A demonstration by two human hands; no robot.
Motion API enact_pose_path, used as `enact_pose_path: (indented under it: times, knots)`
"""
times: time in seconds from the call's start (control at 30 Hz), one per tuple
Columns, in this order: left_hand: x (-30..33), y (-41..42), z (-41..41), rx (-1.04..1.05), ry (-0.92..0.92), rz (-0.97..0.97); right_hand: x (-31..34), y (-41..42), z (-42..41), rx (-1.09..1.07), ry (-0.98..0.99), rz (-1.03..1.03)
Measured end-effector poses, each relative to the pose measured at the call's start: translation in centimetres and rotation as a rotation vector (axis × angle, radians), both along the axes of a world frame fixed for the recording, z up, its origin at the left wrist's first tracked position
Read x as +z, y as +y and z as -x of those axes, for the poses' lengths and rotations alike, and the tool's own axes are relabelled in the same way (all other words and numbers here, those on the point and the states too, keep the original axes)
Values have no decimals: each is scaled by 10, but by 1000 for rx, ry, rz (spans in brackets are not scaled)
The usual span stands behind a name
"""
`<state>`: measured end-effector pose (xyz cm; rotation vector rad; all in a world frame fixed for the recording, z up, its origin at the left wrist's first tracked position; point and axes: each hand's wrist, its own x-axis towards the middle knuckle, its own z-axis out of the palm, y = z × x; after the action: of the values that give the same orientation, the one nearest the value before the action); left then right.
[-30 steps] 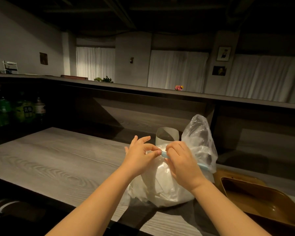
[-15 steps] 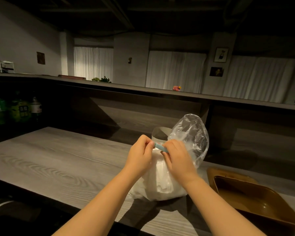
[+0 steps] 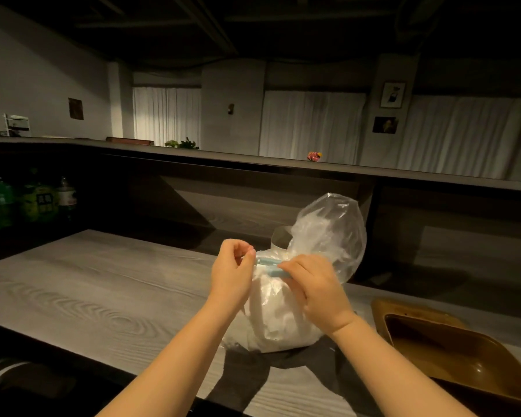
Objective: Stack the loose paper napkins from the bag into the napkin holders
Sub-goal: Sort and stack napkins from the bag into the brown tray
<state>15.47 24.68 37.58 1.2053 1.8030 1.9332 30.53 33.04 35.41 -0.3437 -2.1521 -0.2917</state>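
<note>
A clear plastic bag [image 3: 328,233] full of white paper napkins [image 3: 283,320] stands on the grey wooden counter [image 3: 81,296]. A light blue clip [image 3: 268,265] clamps the bag's neck. My left hand [image 3: 232,275] pinches the clip's left end with curled fingers. My right hand [image 3: 313,287] grips the clip's right part, fingers curled over it. Behind the bag, a pale rounded napkin holder [image 3: 278,237] peeks out, mostly hidden.
A brown plastic tray [image 3: 451,353] lies at the right on the counter. Green drink bottles [image 3: 27,200] stand in the dark at far left. A raised bar ledge [image 3: 253,164] runs across behind the counter.
The clip's two arms now look parted at the left end. My left hand's fingers have curled in tighter, and the bag's puffed top has swung a little to the right.
</note>
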Motion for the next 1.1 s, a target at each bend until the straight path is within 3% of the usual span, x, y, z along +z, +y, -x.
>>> enact_pose_path:
  times: [0.07, 0.13, 0.27, 0.37, 0.53, 0.67, 0.73, 0.9, 1.1]
  knots:
    - [3, -8, -16, 40, 158, -146, 5, 1, -20, -87, -56, -125]
    - [3, -16, -39, -80, 262, -259, 7, -1, -41, -163, -129, -195]
    - [-9, -23, -81, -310, 311, -282, 9, -3, -87, -254, -207, -229]
    - [-22, -18, -95, -344, 261, -200, 16, -1, -125, -336, -165, -200]
    - [-22, -10, -132, -558, 260, 159, 21, 1, -178, -413, -156, -131]
    - [-8, 13, -166, -673, -23, 316, 26, -4, -201, -414, -163, -102]
    - [-3, 28, -178, -698, -87, 293, 27, -6, -211, -427, -168, -76]
    - [0, 58, -195, -655, 149, 175, 29, -2, -229, -487, -226, 5]
    - [12, 89, -199, -669, 194, 105, 28, 30, -245, -543, -180, 95]
